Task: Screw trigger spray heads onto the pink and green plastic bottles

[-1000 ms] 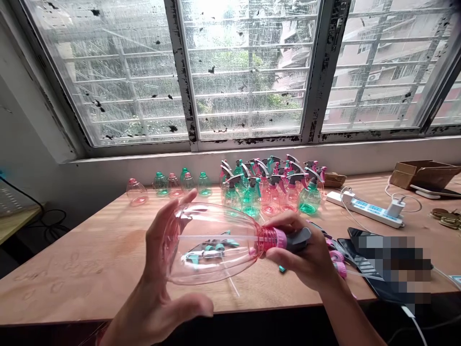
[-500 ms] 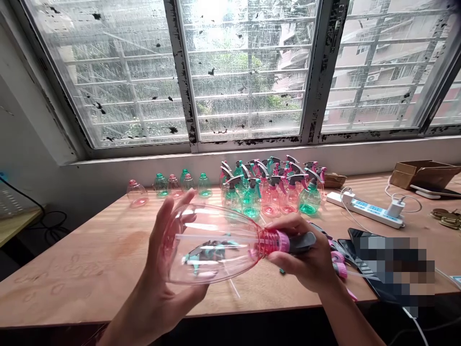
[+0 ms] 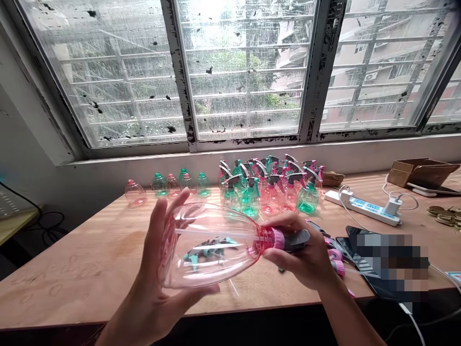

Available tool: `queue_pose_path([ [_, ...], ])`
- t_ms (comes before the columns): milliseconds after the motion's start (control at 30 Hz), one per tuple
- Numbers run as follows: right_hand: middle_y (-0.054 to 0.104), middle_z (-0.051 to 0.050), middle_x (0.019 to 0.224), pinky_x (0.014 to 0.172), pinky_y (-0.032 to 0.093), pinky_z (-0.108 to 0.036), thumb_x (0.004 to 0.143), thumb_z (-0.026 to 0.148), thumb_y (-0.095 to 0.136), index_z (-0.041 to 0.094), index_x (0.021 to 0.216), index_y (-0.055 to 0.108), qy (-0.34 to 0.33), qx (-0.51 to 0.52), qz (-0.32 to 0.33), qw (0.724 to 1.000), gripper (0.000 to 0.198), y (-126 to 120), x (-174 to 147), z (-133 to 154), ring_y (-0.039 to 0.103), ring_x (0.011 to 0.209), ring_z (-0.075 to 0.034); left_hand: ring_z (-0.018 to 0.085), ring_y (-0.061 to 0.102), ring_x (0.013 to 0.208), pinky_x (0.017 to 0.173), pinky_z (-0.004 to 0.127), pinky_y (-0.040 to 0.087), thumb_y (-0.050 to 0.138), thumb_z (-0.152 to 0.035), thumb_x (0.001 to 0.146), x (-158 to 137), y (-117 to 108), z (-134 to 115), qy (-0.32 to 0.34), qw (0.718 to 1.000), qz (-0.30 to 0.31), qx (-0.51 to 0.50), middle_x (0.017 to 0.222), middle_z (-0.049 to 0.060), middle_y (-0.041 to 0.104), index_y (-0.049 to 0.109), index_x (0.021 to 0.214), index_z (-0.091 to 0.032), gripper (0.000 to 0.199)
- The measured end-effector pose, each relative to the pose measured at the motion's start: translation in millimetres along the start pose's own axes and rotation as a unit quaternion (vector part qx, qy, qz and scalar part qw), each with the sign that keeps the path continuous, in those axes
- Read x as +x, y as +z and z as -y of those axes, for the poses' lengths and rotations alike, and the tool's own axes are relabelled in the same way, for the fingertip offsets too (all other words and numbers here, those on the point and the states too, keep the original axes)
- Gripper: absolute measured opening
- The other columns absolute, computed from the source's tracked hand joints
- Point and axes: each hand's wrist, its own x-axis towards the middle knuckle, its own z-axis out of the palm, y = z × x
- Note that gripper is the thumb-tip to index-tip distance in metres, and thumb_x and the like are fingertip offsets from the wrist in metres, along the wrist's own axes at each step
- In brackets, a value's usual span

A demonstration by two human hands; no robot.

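A clear pink spray bottle (image 3: pixel 212 262) lies on its side in the air between my hands, its base to the left. My left hand (image 3: pixel 162 283) is wrapped round the base, thumb below and fingers behind. At the neck, my right hand (image 3: pixel 306 254) grips the pink collar (image 3: pixel 278 239) and the grey trigger head (image 3: pixel 297 239). A thin white dip tube (image 3: pixel 216 234) runs inside the bottle from the neck towards the base. Through the clear wall, teal and grey spray heads (image 3: pixel 209 250) show on the table behind.
Several green and pink bottles with spray heads (image 3: pixel 270 197) stand by the window wall. Headless bottles (image 3: pixel 136 194) stand further left. Loose pink spray heads (image 3: pixel 336 266), a dark phone (image 3: pixel 363 259), a power strip (image 3: pixel 363 207) and a cardboard box (image 3: pixel 421 173) are to the right.
The bottle and both hands have shifted slightly left in view, and the grey trigger head has turned a little. Both hands keep their hold.
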Motion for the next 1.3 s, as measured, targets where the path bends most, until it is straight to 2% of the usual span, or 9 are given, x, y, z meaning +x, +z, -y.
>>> queue_pose_path([
  [133, 0.073, 0.007, 0.074, 0.045, 0.043, -0.016, 0.083, 0.024, 0.094, 0.029, 0.108, 0.074, 0.012, 0.014, 0.013, 1.000, 0.032, -0.8, -0.4, 2.1, 0.055, 0.047, -0.006, 0.043, 0.027, 0.164, 0.133, 0.067, 0.016, 0.089, -0.055, 0.081, 1.1, 2.1, -5.3, -0.059, 0.998, -0.014, -0.008, 0.180, 0.003, 0.027, 0.024, 0.169, -0.047, 0.110],
  [300, 0.077, 0.001, 0.077, 0.052, 0.052, -0.020, 0.084, 0.028, 0.093, 0.023, 0.103, 0.074, 0.006, 0.010, -0.004, 1.000, 0.027, -0.5, 3.3, 3.9, 0.066, 0.059, -0.013, 0.038, 0.033, 0.162, 0.129, 0.059, 0.037, 0.087, -0.027, 0.087, 3.9, -1.4, -7.5, 0.008, 1.000, 0.003, 0.028, 0.180, 0.000, 0.025, 0.026, 0.167, -0.050, 0.103],
  [400, 0.076, 0.002, 0.076, 0.050, 0.050, -0.020, 0.084, 0.026, 0.092, 0.023, 0.102, 0.073, 0.012, 0.013, -0.009, 1.000, 0.026, 1.0, 4.7, 3.4, 0.063, 0.056, -0.012, 0.034, 0.023, 0.166, 0.132, 0.065, 0.027, 0.073, -0.018, 0.097, 2.9, -2.0, -3.8, 0.028, 0.999, 0.011, 0.033, 0.180, -0.003, 0.023, 0.016, 0.167, -0.058, 0.098],
  [600, 0.073, 0.005, 0.075, 0.052, 0.048, -0.018, 0.081, 0.021, 0.094, 0.026, 0.105, 0.074, 0.013, -0.006, -0.003, 1.000, 0.032, 0.0, 2.7, 2.4, 0.063, 0.058, -0.011, 0.046, 0.021, 0.165, 0.132, 0.073, 0.009, 0.086, -0.055, 0.084, -0.7, 0.1, -0.3, -0.023, 0.999, 0.015, 0.028, 0.182, 0.006, 0.017, 0.013, 0.171, -0.046, 0.114],
  [867, 0.074, 0.004, 0.078, 0.053, 0.049, -0.019, 0.086, 0.024, 0.091, 0.026, 0.107, 0.073, 0.024, 0.026, 0.029, 0.999, 0.029, 0.1, 3.6, 1.1, 0.061, 0.057, -0.011, 0.036, 0.025, 0.166, 0.129, 0.066, 0.033, 0.068, -0.017, 0.099, 2.4, -6.2, -1.7, 0.019, 0.997, 0.035, 0.067, 0.181, 0.000, 0.020, 0.005, 0.169, -0.054, 0.101],
  [1000, 0.072, 0.004, 0.076, 0.048, 0.047, -0.019, 0.086, 0.023, 0.091, 0.025, 0.108, 0.071, 0.039, 0.021, 0.034, 0.998, 0.029, 3.8, 2.4, 1.2, 0.060, 0.053, -0.010, 0.039, 0.022, 0.166, 0.132, 0.065, 0.028, 0.081, -0.034, 0.093, 1.6, -5.3, 0.2, -0.006, 0.998, 0.021, 0.056, 0.182, 0.003, 0.018, 0.006, 0.171, -0.047, 0.109],
  [1100, 0.071, 0.004, 0.073, 0.047, 0.047, -0.019, 0.085, 0.025, 0.091, 0.024, 0.105, 0.071, 0.039, 0.020, 0.024, 0.999, 0.028, 4.5, 2.6, 3.5, 0.059, 0.052, -0.011, 0.044, 0.024, 0.165, 0.133, 0.067, 0.024, 0.080, -0.048, 0.092, 0.6, -6.0, 2.0, -0.044, 0.998, 0.022, 0.030, 0.181, 0.004, 0.022, 0.023, 0.170, -0.044, 0.097],
  [1167, 0.072, 0.003, 0.073, 0.048, 0.047, -0.020, 0.085, 0.026, 0.091, 0.023, 0.102, 0.072, 0.037, 0.019, 0.015, 0.999, 0.026, 3.4, 3.6, 5.1, 0.059, 0.054, -0.011, 0.044, 0.026, 0.164, 0.133, 0.067, 0.022, 0.079, -0.042, 0.093, 0.9, -6.9, 2.5, -0.055, 0.997, 0.029, 0.035, 0.180, 0.003, 0.024, 0.028, 0.169, -0.045, 0.091],
  [1300, 0.073, 0.001, 0.074, 0.047, 0.047, -0.021, 0.087, 0.030, 0.090, 0.022, 0.101, 0.074, 0.042, 0.008, -0.002, 0.999, 0.023, -0.1, 5.0, 6.6, 0.059, 0.054, -0.012, 0.040, 0.022, 0.166, 0.131, 0.070, 0.020, 0.081, -0.023, 0.091, 3.5, -6.1, 1.2, -0.016, 0.998, 0.035, 0.042, 0.181, 0.002, 0.022, 0.012, 0.170, -0.051, 0.109],
])
